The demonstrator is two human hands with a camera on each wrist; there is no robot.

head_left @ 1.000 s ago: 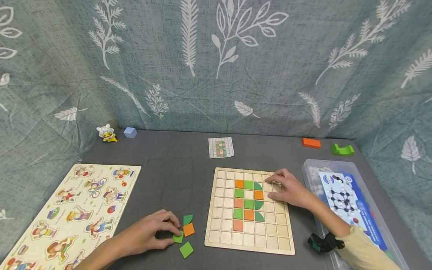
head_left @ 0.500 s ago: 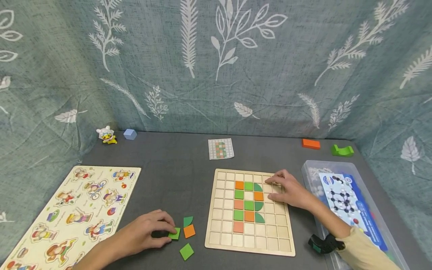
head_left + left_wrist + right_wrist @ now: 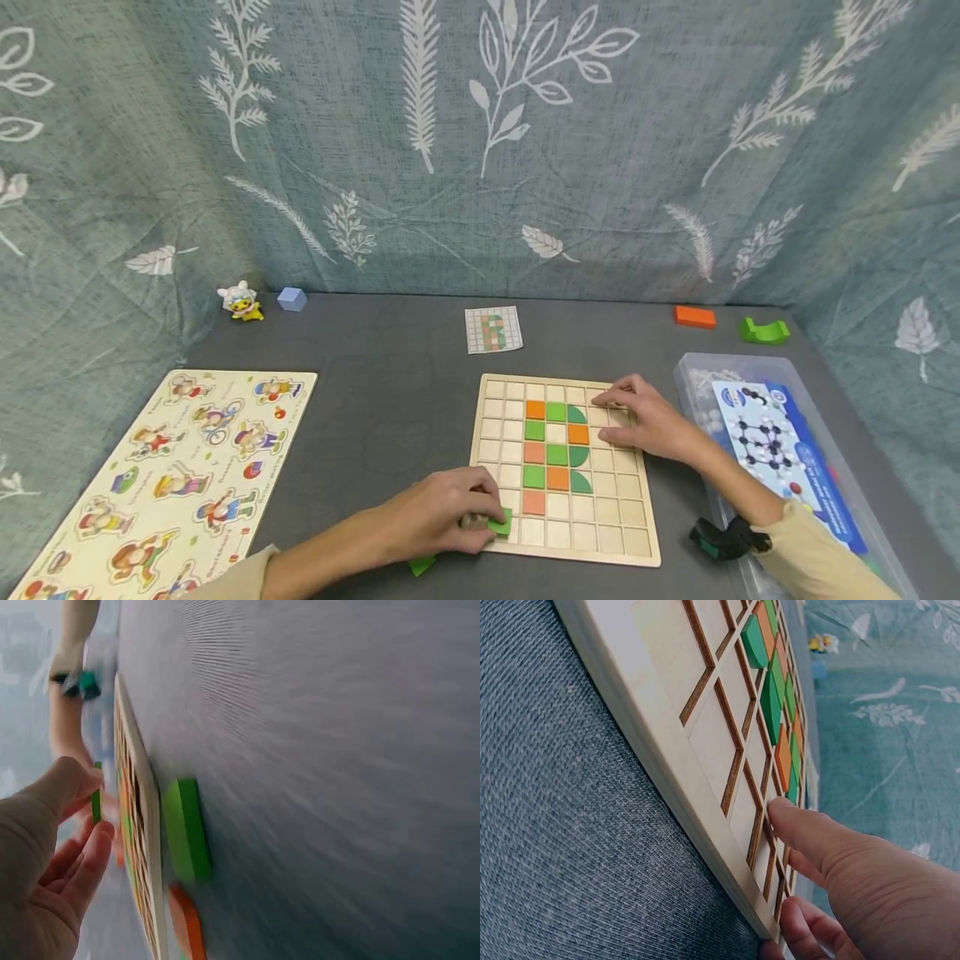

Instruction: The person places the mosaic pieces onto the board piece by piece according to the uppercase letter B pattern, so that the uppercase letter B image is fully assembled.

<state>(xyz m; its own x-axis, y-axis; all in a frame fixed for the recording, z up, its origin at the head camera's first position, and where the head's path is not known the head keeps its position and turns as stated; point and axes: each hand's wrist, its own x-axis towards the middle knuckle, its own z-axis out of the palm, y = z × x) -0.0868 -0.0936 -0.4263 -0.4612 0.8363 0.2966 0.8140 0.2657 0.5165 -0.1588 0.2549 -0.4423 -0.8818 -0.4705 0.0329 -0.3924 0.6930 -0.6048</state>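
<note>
In the head view my left hand pinches a square green tile between thumb and fingers. It hovers over the front left part of a wooden grid board. Edge-on between the fingertips, the green tile shows in the left wrist view. Orange, salmon, light green and rounded dark green tiles sit in the board's middle columns. My right hand rests on the board's far right part, thumb and fingertips touching it. The right wrist view shows its thumb on the grid.
On the table lie a loose green tile and an orange tile, beside the board. A pattern card lies behind it. A picture puzzle is at left, a clear plastic box at right. Small toys and blocks line the back.
My left hand has picked up the green tile from the table and carried it right, over the board's front left edge. My right hand has stayed in place.
</note>
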